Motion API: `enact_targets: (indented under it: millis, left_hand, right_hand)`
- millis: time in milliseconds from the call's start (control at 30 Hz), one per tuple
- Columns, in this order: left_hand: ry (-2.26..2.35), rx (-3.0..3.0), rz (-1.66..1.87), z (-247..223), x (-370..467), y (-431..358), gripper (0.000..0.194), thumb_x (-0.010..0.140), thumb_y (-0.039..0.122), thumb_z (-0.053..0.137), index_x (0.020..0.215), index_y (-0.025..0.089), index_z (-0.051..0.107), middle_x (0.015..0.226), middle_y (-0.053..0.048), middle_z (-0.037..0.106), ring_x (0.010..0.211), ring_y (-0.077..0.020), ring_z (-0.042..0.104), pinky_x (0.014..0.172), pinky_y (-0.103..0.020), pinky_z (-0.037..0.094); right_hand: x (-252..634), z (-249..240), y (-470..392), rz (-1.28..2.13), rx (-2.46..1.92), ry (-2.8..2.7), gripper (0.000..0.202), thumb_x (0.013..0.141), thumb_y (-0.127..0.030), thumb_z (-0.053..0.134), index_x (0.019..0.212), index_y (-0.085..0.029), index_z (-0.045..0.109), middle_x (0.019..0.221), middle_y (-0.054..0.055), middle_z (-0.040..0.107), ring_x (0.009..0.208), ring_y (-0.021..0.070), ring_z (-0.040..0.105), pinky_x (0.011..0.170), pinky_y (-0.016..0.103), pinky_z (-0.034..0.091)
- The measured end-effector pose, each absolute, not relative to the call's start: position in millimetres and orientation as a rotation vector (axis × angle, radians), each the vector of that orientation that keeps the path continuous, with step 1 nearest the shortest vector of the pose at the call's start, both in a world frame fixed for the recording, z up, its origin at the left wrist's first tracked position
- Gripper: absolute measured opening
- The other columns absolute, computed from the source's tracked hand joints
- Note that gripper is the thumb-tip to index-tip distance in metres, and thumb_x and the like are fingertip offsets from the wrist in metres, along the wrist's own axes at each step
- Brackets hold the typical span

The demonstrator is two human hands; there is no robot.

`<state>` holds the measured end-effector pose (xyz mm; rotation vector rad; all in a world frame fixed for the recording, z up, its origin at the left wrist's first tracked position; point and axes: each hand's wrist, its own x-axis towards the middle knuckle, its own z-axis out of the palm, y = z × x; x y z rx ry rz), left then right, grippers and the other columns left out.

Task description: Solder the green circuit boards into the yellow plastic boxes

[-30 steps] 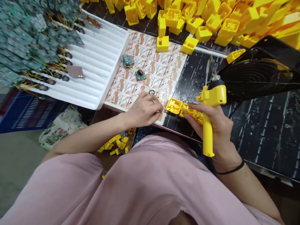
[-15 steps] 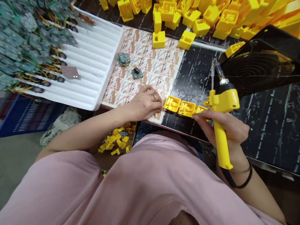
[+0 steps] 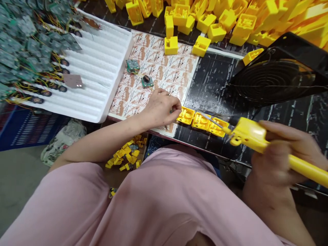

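Observation:
A yellow soldering gun (image 3: 252, 131) is gripped in my right hand (image 3: 278, 160), blurred by motion. Its thin metal tip points left, over a row of yellow plastic cases: a right case (image 3: 219, 130), a middle case (image 3: 200, 122) and a left case (image 3: 188, 116), lying with their hollow insides up. My left hand (image 3: 164, 106) rests just left of the row, thumb and forefinger pinched together beside the left case; what is between them is too small to make out. Beyond my left hand lie a green circuit board (image 3: 133, 65) and a smaller board with a round black part (image 3: 147, 81), joined by wires.
At the left, a white foam tray (image 3: 102, 78) bears many wired circuit boards (image 3: 33, 54). Yellow cases (image 3: 205, 22) are heaped along the back. A black fan (image 3: 271, 78) stands at the right. Below the table edge, a box holds more yellow pieces (image 3: 125, 153).
My right hand has swung the soldering gun from upright to nearly level, its tip now over the cases. My left thumb and forefinger have come together beside the left case.

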<state>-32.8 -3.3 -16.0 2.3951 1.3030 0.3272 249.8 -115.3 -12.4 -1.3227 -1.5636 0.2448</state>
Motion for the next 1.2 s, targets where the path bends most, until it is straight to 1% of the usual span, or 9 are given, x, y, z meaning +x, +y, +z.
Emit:
enact_targets:
  millis: [33,100,200,367,533,667,833,1033,1200]
  left_hand:
    - [1.317,2.410,0.320,-15.5,-31.1,-3.0,0.026,0.084,0.031,0.052,0.085,0.019,0.075,0.080,-0.003,0.074,0.086,-0.0227,0.063,0.105,-0.050,0.039]
    - [1.345,2.433,0.289,-14.0,-28.6,-2.3,0.026,0.082,0.031,0.051,0.083,0.018,0.074,0.076,-0.004,0.072,0.082,-0.0224,0.063,0.103,-0.049,0.041]
    - [1.370,2.453,0.220,-11.2,-26.3,-1.2,0.028,0.081,0.032,0.050,0.082,0.017,0.074,0.073,-0.004,0.071,0.078,-0.0224,0.063,0.101,-0.049,0.043]
    - [1.390,2.489,0.182,-7.7,-24.1,-0.2,0.032,0.082,0.033,0.046,0.082,0.017,0.074,0.072,-0.006,0.071,0.080,-0.0238,0.065,0.102,-0.049,0.044]
    - [1.374,2.533,0.166,-7.7,-22.3,2.3,0.030,0.080,0.033,0.048,0.079,0.018,0.074,0.071,-0.005,0.071,0.081,-0.0237,0.065,0.101,-0.049,0.045]
    - [1.347,2.550,0.129,-5.8,-21.4,4.7,0.028,0.078,0.031,0.048,0.078,0.018,0.074,0.070,-0.005,0.070,0.079,-0.0239,0.064,0.101,-0.049,0.044]
    - [1.339,2.548,0.039,-1.1,-19.2,6.2,0.028,0.079,0.030,0.049,0.079,0.018,0.074,0.073,-0.005,0.071,0.080,-0.0237,0.064,0.099,-0.049,0.044]
    - [1.323,2.574,0.025,2.4,-21.8,6.5,0.026,0.081,0.030,0.051,0.081,0.019,0.075,0.073,-0.005,0.072,0.079,-0.0236,0.064,0.094,-0.047,0.045]
    - [1.224,2.488,0.279,1.0,-36.4,-0.4,0.028,0.092,0.037,0.053,0.087,0.021,0.075,0.094,-0.004,0.077,0.095,-0.0225,0.066,0.098,-0.042,0.043]
  right_hand:
    - [247.1,-14.7,-113.9,0.229,-1.307,-1.557,0.034,0.087,-0.036,0.071,0.121,-0.028,0.073,0.095,0.004,0.077,0.065,0.0157,0.068,0.053,0.028,0.050]
    - [240.9,-17.0,-112.0,0.237,-1.247,-1.615,0.043,0.077,-0.021,0.080,0.120,-0.026,0.073,0.092,0.003,0.077,0.064,0.0146,0.068,0.054,0.027,0.052]
    - [232.2,-16.5,-111.3,0.268,-1.103,-1.736,0.051,0.070,-0.012,0.084,0.118,-0.023,0.070,0.087,0.002,0.076,0.065,0.0168,0.070,0.055,0.028,0.057]
    - [220.8,-13.3,-108.0,0.235,-1.023,-1.848,0.028,0.073,-0.011,0.083,0.088,-0.023,0.063,0.076,0.002,0.073,0.062,0.0173,0.070,0.050,0.027,0.057]
    - [215.0,-8.3,-95.4,0.139,-0.911,-1.937,0.033,0.071,-0.013,0.088,0.084,-0.021,0.059,0.070,0.000,0.072,0.059,0.0136,0.068,0.048,0.021,0.054]
    - [219.3,-3.1,-95.2,0.140,-0.895,-1.997,0.034,0.069,-0.012,0.088,0.085,-0.020,0.059,0.071,-0.002,0.071,0.059,0.0119,0.068,0.049,0.020,0.053]
    - [228.3,-1.8,-109.6,0.246,-1.149,-1.770,0.027,0.073,-0.007,0.081,0.084,-0.025,0.063,0.075,-0.003,0.071,0.065,0.0149,0.068,0.052,0.028,0.054]
    - [231.2,-5.5,-111.8,0.270,-1.172,-1.676,0.033,0.075,-0.010,0.080,0.094,-0.033,0.067,0.074,-0.004,0.071,0.063,0.0195,0.067,0.050,0.036,0.053]
    - [235.3,-7.9,-111.3,0.259,-1.246,-1.674,0.037,0.076,-0.017,0.083,0.108,-0.032,0.072,0.085,-0.002,0.075,0.061,0.0179,0.067,0.050,0.033,0.054]
